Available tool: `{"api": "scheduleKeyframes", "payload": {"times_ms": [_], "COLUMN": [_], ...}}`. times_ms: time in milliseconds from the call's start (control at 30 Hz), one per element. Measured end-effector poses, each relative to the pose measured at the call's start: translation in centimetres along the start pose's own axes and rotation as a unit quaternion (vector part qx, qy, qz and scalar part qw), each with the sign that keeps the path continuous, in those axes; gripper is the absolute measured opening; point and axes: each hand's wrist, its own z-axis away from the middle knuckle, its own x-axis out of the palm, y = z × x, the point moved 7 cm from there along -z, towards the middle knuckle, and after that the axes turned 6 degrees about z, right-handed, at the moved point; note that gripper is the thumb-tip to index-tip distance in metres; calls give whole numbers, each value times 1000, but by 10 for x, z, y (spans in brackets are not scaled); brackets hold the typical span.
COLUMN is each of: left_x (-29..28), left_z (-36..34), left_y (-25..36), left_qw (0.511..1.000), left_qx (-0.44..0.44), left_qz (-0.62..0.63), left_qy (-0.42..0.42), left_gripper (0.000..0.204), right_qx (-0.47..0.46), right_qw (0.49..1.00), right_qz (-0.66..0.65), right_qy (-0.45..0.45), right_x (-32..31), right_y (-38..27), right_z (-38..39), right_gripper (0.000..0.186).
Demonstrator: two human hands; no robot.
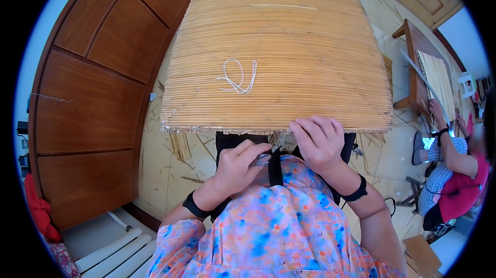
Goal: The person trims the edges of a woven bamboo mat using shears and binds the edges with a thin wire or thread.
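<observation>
A large mat of thin parallel tan reeds [279, 35] lies in front of me, its near edge roughly bound. A loop of loose white string [237, 76] rests on its left half. My right hand [318, 143] grips that near edge, fingers curled over the top. Just below the edge, left of centre, my left hand [240, 164] is closed around a small grey object, perhaps a metal tool, mostly hidden by the fingers.
A wooden cabinet [88, 112] lines the left. Loose reed scraps [181, 146] litter the tiled floor. At right, a co-worker in pink [467, 169] works at another pale mat [439, 81] on a low wooden table [413, 40]. A white slatted object [113, 252] stands lower left.
</observation>
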Motion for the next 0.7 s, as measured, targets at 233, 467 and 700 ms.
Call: {"api": "scheduleKeyframes", "payload": {"times_ms": [233, 467, 700], "left_x": [-13, -34, -77], "left_z": [-3, -32, -70], "left_y": [13, 42, 72], "left_qw": [998, 984, 957], "left_qx": [34, 114, 191], "left_qz": [28, 13, 2], "left_qy": [45, 133, 217], "left_gripper": [39, 32, 37], "right_qx": [-11, -54, -97], "right_qw": [997, 990, 973], "right_qz": [14, 32, 84], "right_qy": [70, 128, 191], "right_x": [-31, -55, -84], "right_y": [6, 11, 21], "right_z": [-27, -67, -124], "right_gripper": [27, 27, 24]}}
